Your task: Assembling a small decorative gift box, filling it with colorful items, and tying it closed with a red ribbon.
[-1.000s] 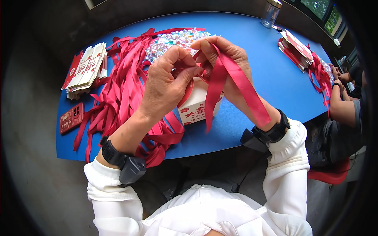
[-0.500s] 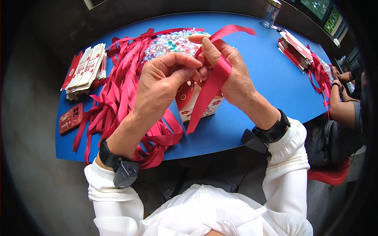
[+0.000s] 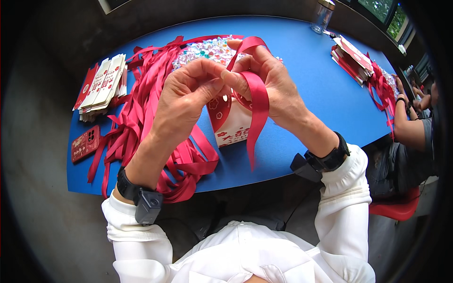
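A red satin ribbon [image 3: 257,111] loops over my right hand [image 3: 271,85], its thumb and fingers closed on it. One tail hangs down in front of a small white and red paper box [image 3: 231,125] with flower prints. My left hand [image 3: 186,94] pinches at the ribbon, thumb against forefinger, and meets the right fingertips just above the box top. The exact spot where the fingertips grip is partly hidden. The box stands on the blue table [image 3: 302,94] under both hands.
Left of my arm lies a heap of red ribbons [image 3: 146,104], with clear beads [image 3: 207,49] behind it. Folded cartons [image 3: 104,82] and a red phone [image 3: 85,143] sit at far left. A jar [image 3: 322,18], more cartons [image 3: 353,60] and another person's arm [image 3: 408,123] are at right.
The ribbon has shifted: its upper end, which stretched out to the right, now curls over my right fingers, and its tail hangs straighter. My left hand moved slightly left.
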`<action>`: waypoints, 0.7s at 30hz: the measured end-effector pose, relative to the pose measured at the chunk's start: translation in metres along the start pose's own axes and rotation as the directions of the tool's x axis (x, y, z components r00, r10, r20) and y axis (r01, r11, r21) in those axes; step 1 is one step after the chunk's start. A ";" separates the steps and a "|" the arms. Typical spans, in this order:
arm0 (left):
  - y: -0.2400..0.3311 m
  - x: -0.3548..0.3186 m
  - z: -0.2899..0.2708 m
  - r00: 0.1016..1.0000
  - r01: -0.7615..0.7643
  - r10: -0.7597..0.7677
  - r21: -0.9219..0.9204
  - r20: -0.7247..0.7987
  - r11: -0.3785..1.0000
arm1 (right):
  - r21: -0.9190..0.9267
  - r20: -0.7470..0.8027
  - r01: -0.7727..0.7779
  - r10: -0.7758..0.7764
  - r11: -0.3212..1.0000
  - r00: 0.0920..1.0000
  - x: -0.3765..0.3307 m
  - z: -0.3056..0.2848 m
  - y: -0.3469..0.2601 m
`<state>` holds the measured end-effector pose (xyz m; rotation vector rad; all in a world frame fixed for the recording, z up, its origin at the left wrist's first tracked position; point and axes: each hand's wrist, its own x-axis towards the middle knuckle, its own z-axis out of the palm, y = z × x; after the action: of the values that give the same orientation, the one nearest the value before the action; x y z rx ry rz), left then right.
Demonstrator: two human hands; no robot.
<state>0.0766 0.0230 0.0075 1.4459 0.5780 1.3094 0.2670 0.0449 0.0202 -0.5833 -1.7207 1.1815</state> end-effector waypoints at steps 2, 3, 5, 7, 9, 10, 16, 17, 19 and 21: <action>0.001 0.000 0.001 1.000 -0.001 0.001 -0.032 -0.010 1.000 | 0.034 0.007 -0.039 0.039 0.999 0.999 -0.002 -0.002 0.000; 0.002 0.000 0.000 1.000 -0.002 0.001 -0.047 -0.015 0.999 | 0.051 0.011 -0.058 0.058 0.997 0.998 -0.002 -0.003 0.000; 0.002 0.000 -0.007 0.999 -0.025 0.027 -0.070 0.033 0.997 | 0.037 -0.003 -0.049 0.049 0.998 0.999 -0.002 -0.001 0.000; 0.002 0.000 -0.010 0.998 -0.033 0.037 -0.078 0.056 0.996 | 0.007 0.016 -0.057 0.056 0.998 0.998 -0.001 -0.002 -0.001; 0.005 0.001 -0.010 0.998 -0.028 0.031 -0.068 0.054 0.997 | -0.039 0.065 -0.079 0.081 0.996 0.995 -0.002 -0.008 -0.003; 0.005 0.001 -0.010 0.998 -0.027 0.032 -0.082 0.061 0.996 | -0.109 0.081 -0.041 0.049 0.993 0.996 -0.002 -0.008 -0.003; 0.002 0.001 -0.011 0.993 -0.054 0.070 -0.161 0.094 0.985 | -0.319 0.181 -0.014 0.075 0.948 0.981 0.000 -0.012 0.002; 0.000 0.002 -0.013 0.991 -0.068 0.088 -0.180 0.102 0.981 | -0.338 0.171 -0.010 0.072 0.941 0.983 0.001 -0.012 0.002; -0.001 0.002 -0.013 0.986 -0.071 0.098 -0.194 0.134 0.978 | -0.313 0.167 -0.017 0.072 0.950 0.983 0.002 -0.011 0.004; -0.003 0.003 -0.009 0.980 -0.048 0.082 -0.181 0.181 0.982 | -0.222 0.181 -0.037 0.079 0.974 0.980 0.002 -0.011 0.008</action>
<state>0.0698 0.0300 0.0051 1.4315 0.2848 1.2257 0.2744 0.0550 0.0147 -0.6750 -2.0249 1.1259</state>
